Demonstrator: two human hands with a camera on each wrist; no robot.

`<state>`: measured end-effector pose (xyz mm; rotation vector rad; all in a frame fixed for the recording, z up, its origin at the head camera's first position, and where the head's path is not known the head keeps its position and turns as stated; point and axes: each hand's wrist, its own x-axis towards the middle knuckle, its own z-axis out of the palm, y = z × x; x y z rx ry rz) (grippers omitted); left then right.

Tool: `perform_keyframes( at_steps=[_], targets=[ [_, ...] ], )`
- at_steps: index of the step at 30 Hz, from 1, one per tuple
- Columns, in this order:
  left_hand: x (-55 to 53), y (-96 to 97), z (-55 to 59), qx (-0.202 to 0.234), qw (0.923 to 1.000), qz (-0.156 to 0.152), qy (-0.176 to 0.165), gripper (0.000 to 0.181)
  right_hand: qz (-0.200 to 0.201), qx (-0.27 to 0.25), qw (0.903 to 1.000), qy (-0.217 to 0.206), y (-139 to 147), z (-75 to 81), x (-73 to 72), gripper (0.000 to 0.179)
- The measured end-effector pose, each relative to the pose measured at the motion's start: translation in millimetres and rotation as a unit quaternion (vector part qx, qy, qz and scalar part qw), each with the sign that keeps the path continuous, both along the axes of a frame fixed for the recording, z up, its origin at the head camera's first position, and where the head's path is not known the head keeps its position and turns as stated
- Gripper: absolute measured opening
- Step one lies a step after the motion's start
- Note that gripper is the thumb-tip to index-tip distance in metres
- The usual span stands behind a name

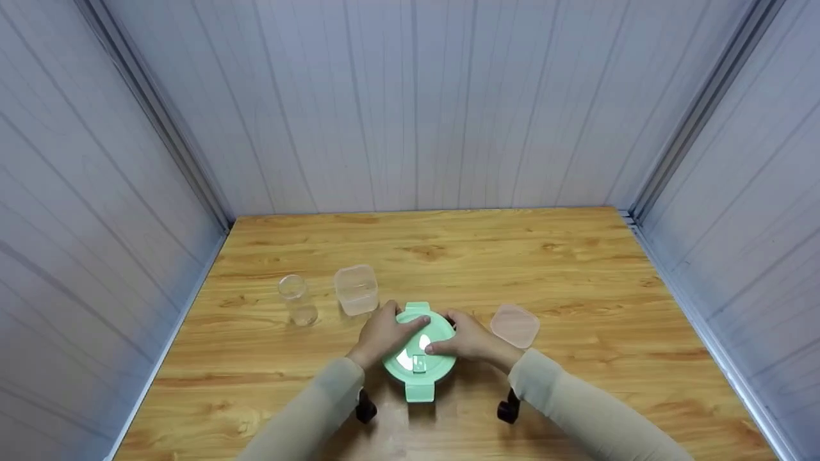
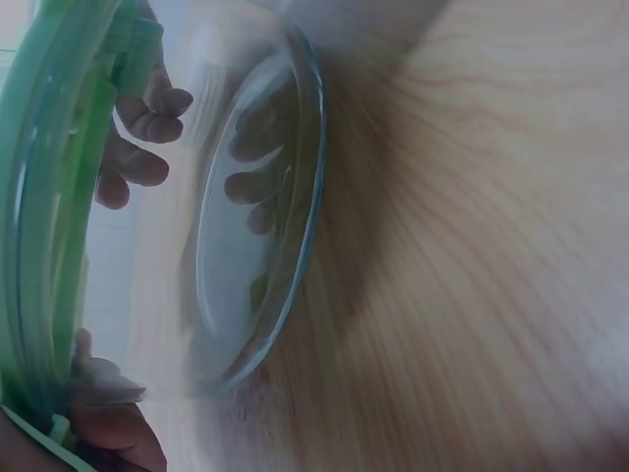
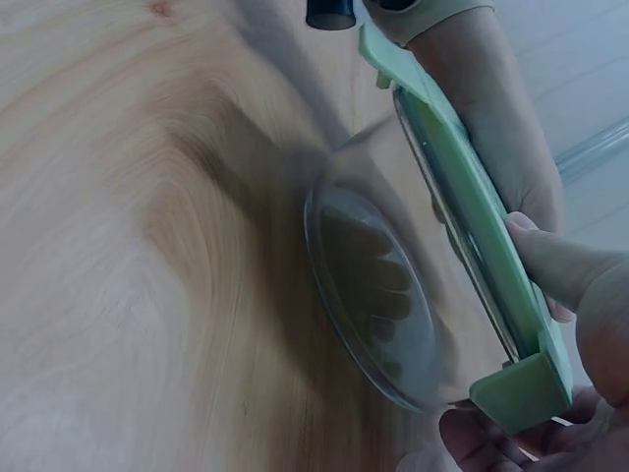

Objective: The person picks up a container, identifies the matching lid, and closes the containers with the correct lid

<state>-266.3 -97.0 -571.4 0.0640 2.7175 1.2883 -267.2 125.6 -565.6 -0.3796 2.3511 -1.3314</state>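
A round glass food container (image 3: 369, 275) with a green lid (image 1: 419, 349) is between both hands at the middle of the table. The left hand (image 1: 384, 336) grips its left side, thumb lying over the lid. From the right, the right hand (image 1: 473, 338) holds the opposite side, its thumb also on the lid. Other fingers curl around the sides and show through the clear glass (image 2: 260, 177) in the left wrist view. The lid's near flap (image 1: 419, 392) and far flap (image 1: 418, 307) stick outward. A small rectangular tab (image 1: 419, 363) sits on top.
A clear glass cup (image 1: 298, 301) and a translucent square container (image 1: 356, 290) stand to the left, beyond the left hand. A flat translucent square lid (image 1: 515, 325) lies right of the right hand. Panelled walls (image 1: 416, 109) border the wooden table (image 1: 423, 240) at the back and sides.
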Motion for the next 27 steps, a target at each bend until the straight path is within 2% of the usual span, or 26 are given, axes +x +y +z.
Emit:
perform_keyframes(
  at_steps=[9, 17, 27],
  targets=[
    [6.2, -6.4, 2.5, 0.008, 0.9998, -0.009, 0.017, 0.052, 0.000, 0.010, 0.9999, 0.006, -1, 0.7, -1.0, 0.071],
    [14.7, -21.8, 11.2, 0.020, 0.9991, -0.022, 0.031, 0.051, -0.013, 0.011, 0.9999, 0.000, -3, 2.1, -0.4, 0.072],
    [26.9, -42.2, 20.9, -0.019, 0.9997, -0.008, 0.013, 0.067, -0.008, 0.015, 0.9998, 0.007, 0, 1.6, 0.4, 0.071]
  ],
)
